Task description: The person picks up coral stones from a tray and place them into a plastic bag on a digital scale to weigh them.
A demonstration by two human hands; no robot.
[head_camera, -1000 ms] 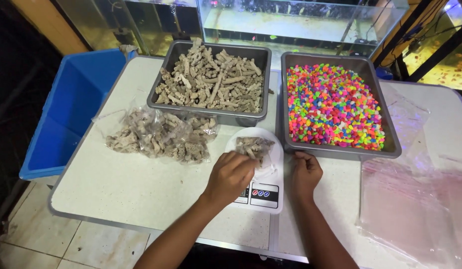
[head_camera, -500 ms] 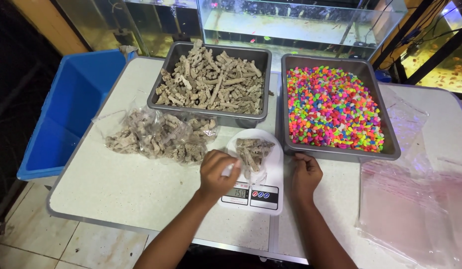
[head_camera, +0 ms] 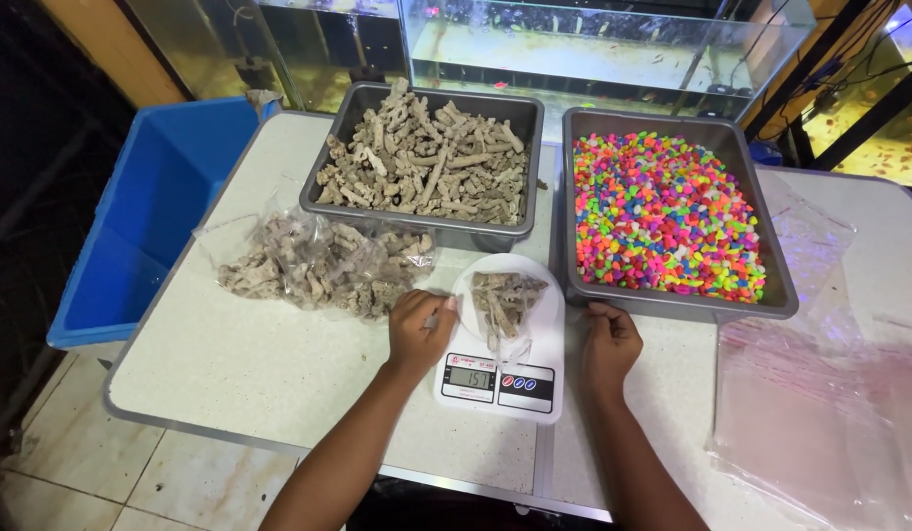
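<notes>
A white digital scale (head_camera: 500, 382) stands at the table's front middle. On its round plate lies a small clear bag of beige coral pieces (head_camera: 505, 298). My left hand (head_camera: 416, 326) is at the plate's left edge, fingers curled and pinching the edge of that bag. My right hand (head_camera: 609, 339) rests on the table right of the scale, fingers curled with nothing in them, touching the front rim of the metal tray of bright coloured pebbles (head_camera: 780, 307). A second metal tray (head_camera: 416, 222), behind the scale to the left, holds loose coral pieces.
Filled clear bags of coral pieces (head_camera: 323, 267) lie left of the scale. A stack of empty clear bags (head_camera: 829, 403) lies at the right. A blue bin (head_camera: 141, 226) stands beside the table's left edge. Glass fish tanks (head_camera: 593, 39) run along the back.
My left hand has moved left off the scale's front panel to the plate's left edge, uncovering the display. The right hand has stayed in place.
</notes>
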